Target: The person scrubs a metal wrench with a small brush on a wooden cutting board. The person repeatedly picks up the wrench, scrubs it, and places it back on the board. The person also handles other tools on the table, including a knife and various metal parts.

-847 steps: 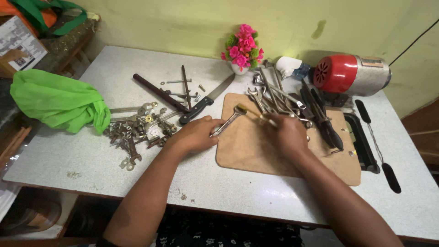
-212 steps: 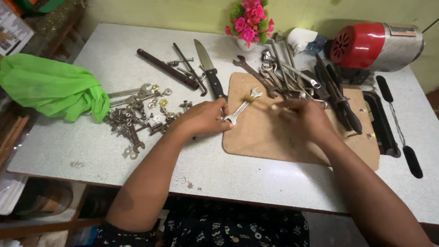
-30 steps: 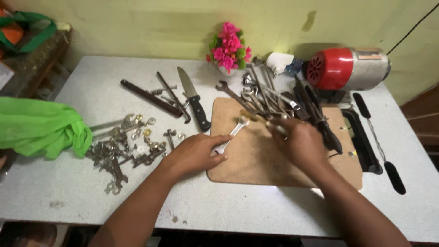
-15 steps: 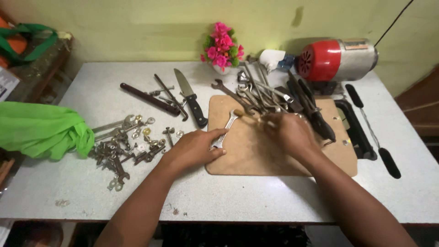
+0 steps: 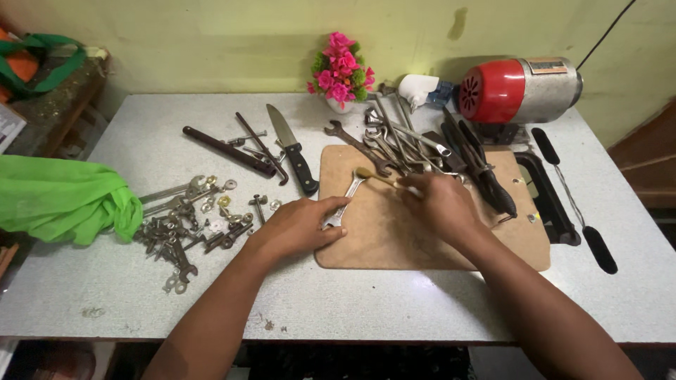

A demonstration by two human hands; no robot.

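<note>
A small open-ended spanner (image 5: pixel 346 198) lies on a brown board (image 5: pixel 394 239). My left hand (image 5: pixel 299 225) presses its lower end down onto the board. My right hand (image 5: pixel 440 204) grips a thin brush (image 5: pixel 377 177) whose bristled tip rests on the spanner's upper jaw. Both hands are over the left half of the board.
A pile of spanners and pliers (image 5: pixel 415 144) covers the board's far edge. A knife (image 5: pixel 292 149), a dark rod (image 5: pixel 225 150) and several small keys and bolts (image 5: pixel 193 218) lie left. Green cloth (image 5: pixel 63 200), pink flowers (image 5: pixel 338 70), a red motor (image 5: pixel 517 90) and black tools (image 5: pixel 563 197) surround them.
The view has shifted slightly. Both hands stay on the spanner, and the brush tip keeps working at its upper end.
</note>
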